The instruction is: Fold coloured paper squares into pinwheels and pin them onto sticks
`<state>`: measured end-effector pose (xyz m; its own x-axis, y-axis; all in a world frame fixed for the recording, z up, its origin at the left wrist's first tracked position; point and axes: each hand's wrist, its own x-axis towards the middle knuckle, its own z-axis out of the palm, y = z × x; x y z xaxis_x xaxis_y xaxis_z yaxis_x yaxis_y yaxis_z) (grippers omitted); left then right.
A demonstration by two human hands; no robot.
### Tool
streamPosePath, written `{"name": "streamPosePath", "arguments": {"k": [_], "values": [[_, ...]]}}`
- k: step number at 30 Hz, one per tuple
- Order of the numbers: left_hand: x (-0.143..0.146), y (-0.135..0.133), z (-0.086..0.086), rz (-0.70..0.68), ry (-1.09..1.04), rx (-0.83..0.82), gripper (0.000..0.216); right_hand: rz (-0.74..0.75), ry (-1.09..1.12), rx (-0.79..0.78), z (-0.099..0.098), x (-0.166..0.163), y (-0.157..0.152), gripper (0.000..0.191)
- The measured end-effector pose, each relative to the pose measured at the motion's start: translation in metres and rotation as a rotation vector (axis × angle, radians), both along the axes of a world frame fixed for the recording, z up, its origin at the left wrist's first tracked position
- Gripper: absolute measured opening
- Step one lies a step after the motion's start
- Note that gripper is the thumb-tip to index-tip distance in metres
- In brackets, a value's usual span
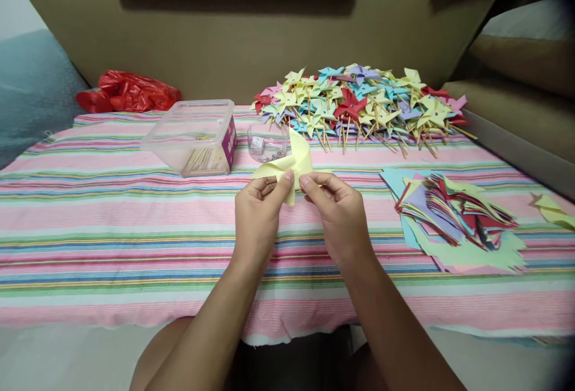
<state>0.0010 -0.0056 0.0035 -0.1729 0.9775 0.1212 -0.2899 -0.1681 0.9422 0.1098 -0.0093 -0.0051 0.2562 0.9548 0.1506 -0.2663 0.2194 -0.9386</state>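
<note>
A pale yellow paper pinwheel (pixel 300 150) is held up over the cloth between my two hands, its blades curled in toward the middle. My left hand (pixel 265 199) pinches it left of centre, thumb on top. From the right, my right hand (pixel 335 202) grips it the same way, thumb near the centre. No stick shows on this pinwheel. Just behind it stands a small clear tub (pixel 269 142) with small metal pieces in it. Further left, a clear plastic box (pixel 188 127) lies with thin wooden sticks (pixel 207 158) inside.
A big heap of finished pinwheels (pixel 359 103) on sticks lies at the back right. Cut paper sheets (pixel 458 217) are stacked at the right, near a loose yellow piece (pixel 556 211). A red plastic bag (pixel 135 91) sits at the back left on the striped cloth (pixel 112 217).
</note>
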Motion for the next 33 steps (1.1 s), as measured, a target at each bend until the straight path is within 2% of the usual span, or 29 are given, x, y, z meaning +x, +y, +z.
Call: {"name": "streamPosePath", "arguments": {"k": [14,20,29,33], "values": [[0.0029,-0.0003,-0.0013,-0.077,0.011,0.049,0.021,-0.045,0.079,-0.020,-0.0005,-0.0030,0.0004,0.025],[0.0029,0.0013,-0.0016,-0.066,-0.017,-0.009,0.025,-0.043,0.101,-0.023,-0.0017,-0.0048,0.0002,0.027],[0.0013,0.0031,0.0036,-0.168,-0.106,-0.070,0.026,-0.029,0.140,-0.040,0.0001,-0.0042,-0.0007,0.030],[0.0012,0.0038,0.0013,-0.156,-0.138,-0.080,0.022,-0.029,0.112,-0.037,-0.0019,-0.0040,-0.0002,0.032]]}}
